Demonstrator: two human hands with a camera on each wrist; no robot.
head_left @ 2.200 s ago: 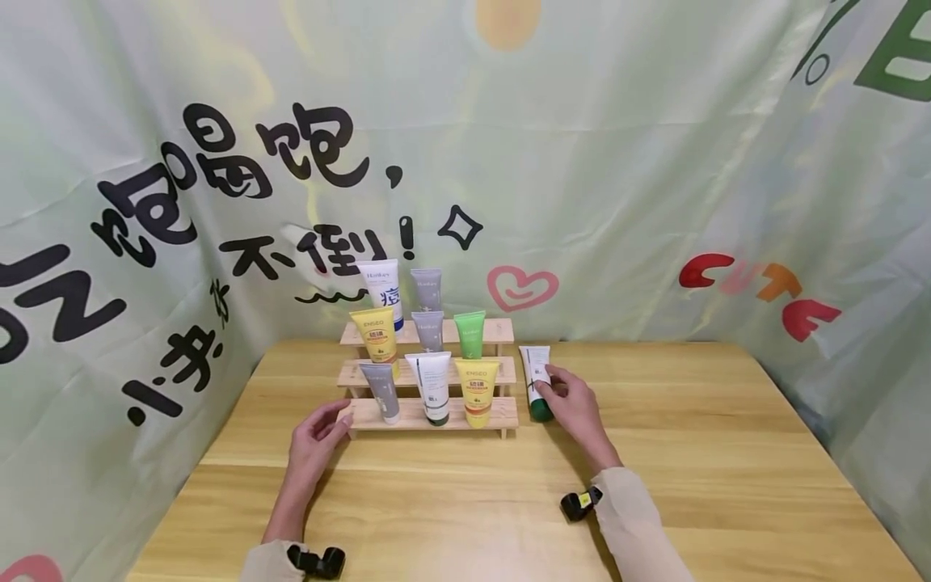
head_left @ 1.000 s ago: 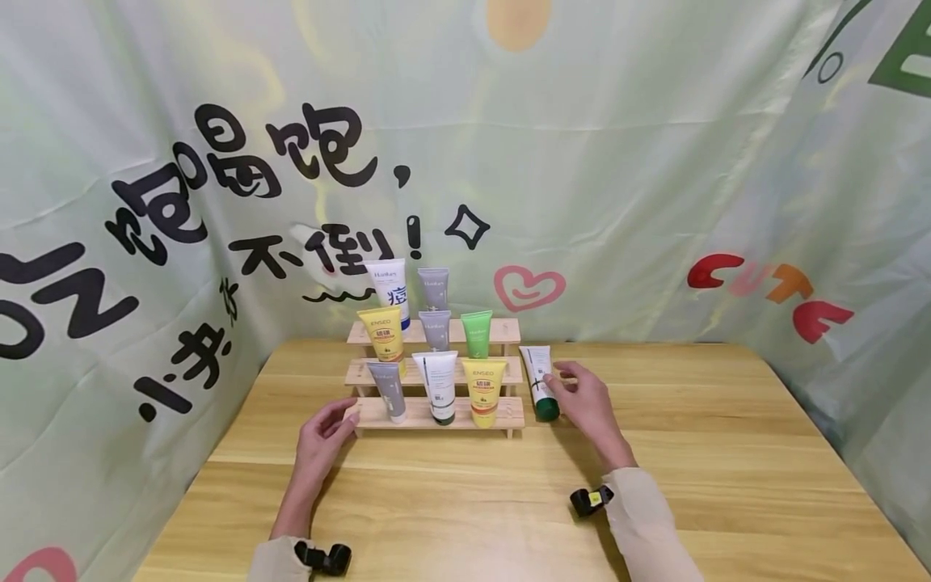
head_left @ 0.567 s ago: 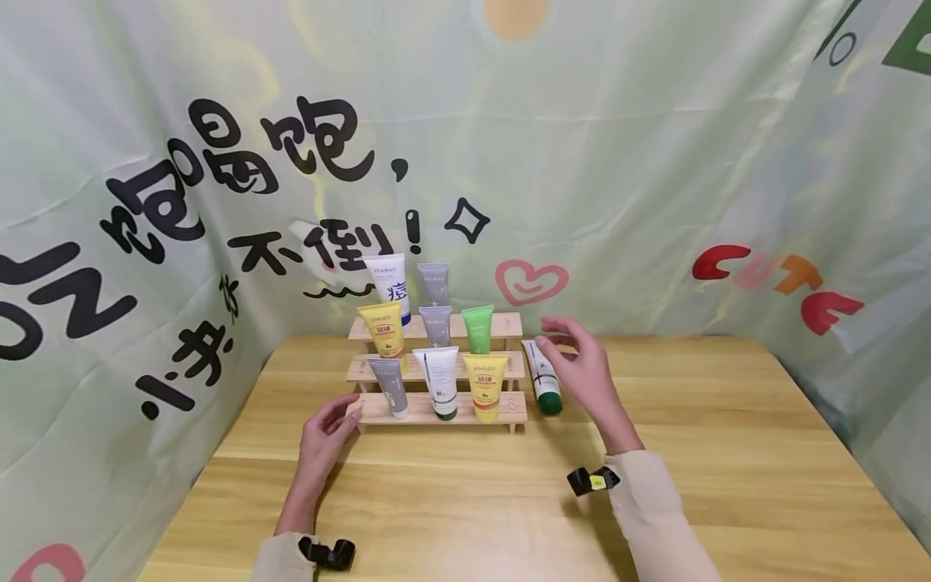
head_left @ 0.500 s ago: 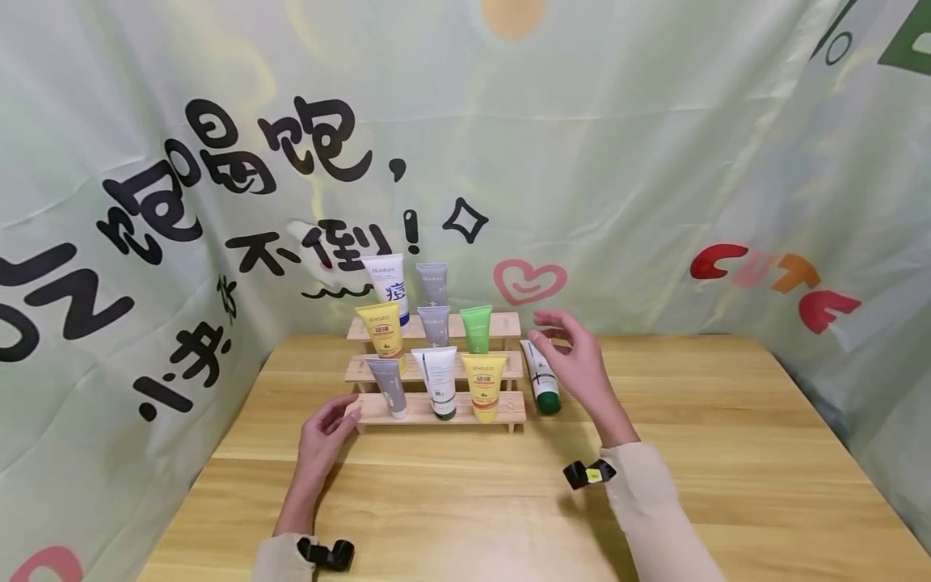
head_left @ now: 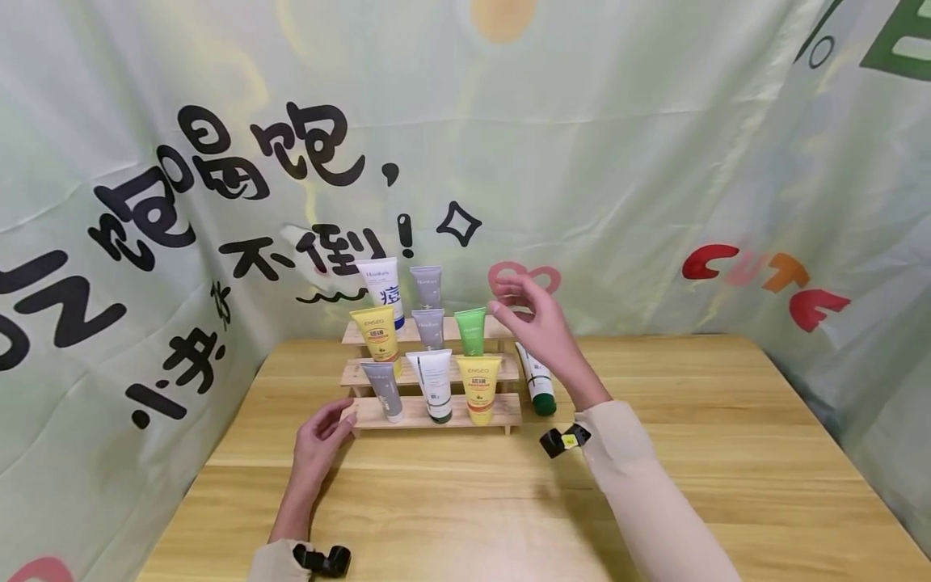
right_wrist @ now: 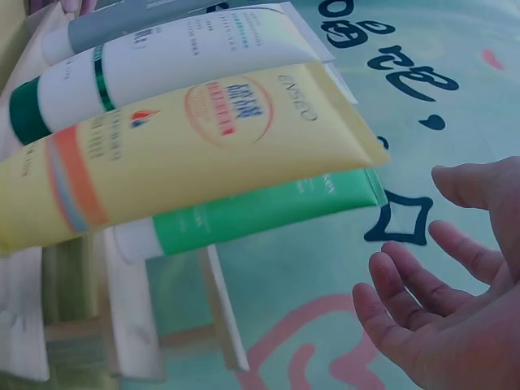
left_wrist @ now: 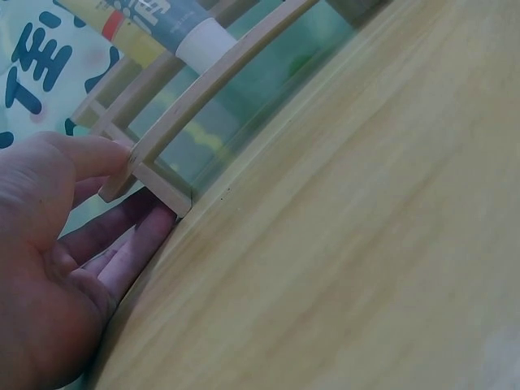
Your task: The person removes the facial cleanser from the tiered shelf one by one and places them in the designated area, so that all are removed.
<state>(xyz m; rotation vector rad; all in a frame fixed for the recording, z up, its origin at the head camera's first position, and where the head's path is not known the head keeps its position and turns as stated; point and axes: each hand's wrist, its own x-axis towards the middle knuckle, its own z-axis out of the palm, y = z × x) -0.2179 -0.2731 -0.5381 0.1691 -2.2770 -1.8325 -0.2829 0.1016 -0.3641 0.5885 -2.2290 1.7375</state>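
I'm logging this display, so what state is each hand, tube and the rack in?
Wooden rack: upright, bearing eight tubes
Left hand: gripping the rack's left front end
Right hand: raised, holding nothing
White-and-blue tube: upright
Back gray tube: upright
Middle yellow tube: upright
Middle gray tube: upright
Green tube: upright
Front gray tube: upright
Front white tube: upright
Front yellow tube: upright
Loose white tube: lying, cap on

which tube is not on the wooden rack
The white, green-capped tube on the table just right of the rack. Its white lookalike stands in the rack's front row, and the rest are on the rack too.
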